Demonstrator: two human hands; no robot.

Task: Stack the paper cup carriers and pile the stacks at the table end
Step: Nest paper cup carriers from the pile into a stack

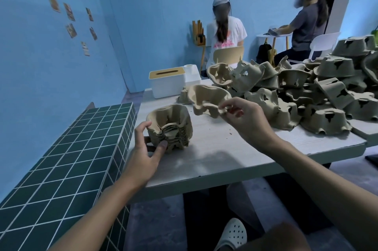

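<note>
Pale tabletop (pixel 214 148) bore a stack (pixel 170 126) gripped by the left hand (pixel 143 154); at its one o'clock, the right hand (pixel 243 120) pinched a carrier (pixel 206 98).

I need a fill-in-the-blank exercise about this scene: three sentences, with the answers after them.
The left hand grips the stack of carriers, which stands on the ____.
The right hand pinches exactly ____ carrier.
The loose pile lies on the stack's ____ side.
Missing words: table; one; right.
</note>
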